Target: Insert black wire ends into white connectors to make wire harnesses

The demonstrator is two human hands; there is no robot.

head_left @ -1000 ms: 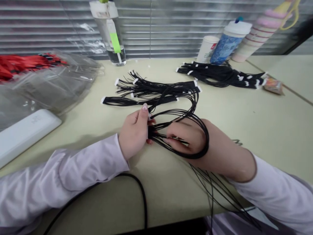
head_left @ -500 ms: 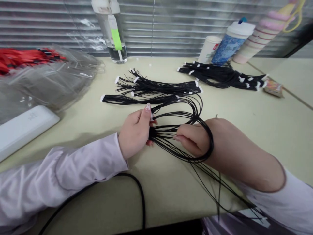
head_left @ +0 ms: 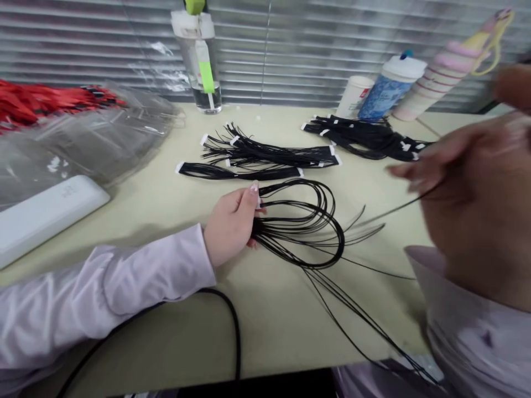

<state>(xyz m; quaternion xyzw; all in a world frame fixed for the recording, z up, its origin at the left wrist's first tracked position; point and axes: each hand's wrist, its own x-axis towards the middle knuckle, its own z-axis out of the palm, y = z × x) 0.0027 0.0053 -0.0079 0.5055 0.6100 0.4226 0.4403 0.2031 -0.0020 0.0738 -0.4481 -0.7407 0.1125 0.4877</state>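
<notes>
My left hand (head_left: 233, 224) is closed around a looped bundle of thin black wires (head_left: 338, 237), with a white connector showing beside the thumb. The loops spread to the right, and several loose ends trail toward the table's front edge. At the far right, my right hand (head_left: 477, 182) is raised and blurred by motion. A thin black wire runs up to its fingers; the grip itself is smeared. Behind the loops lie black wire bundles (head_left: 269, 155) with white connectors.
Another black wire pile (head_left: 369, 138) lies at the back right, before a white cup (head_left: 354, 97) and two bottles. A clear bottle (head_left: 203, 72) stands at the back. Plastic bags (head_left: 103, 138) and a white case (head_left: 53, 218) are at left. A thick black cable curves in front.
My right hand has left the loops and moved far to the right and up. Some wire ends now stick out rightward. My left hand keeps its hold on the bundle.
</notes>
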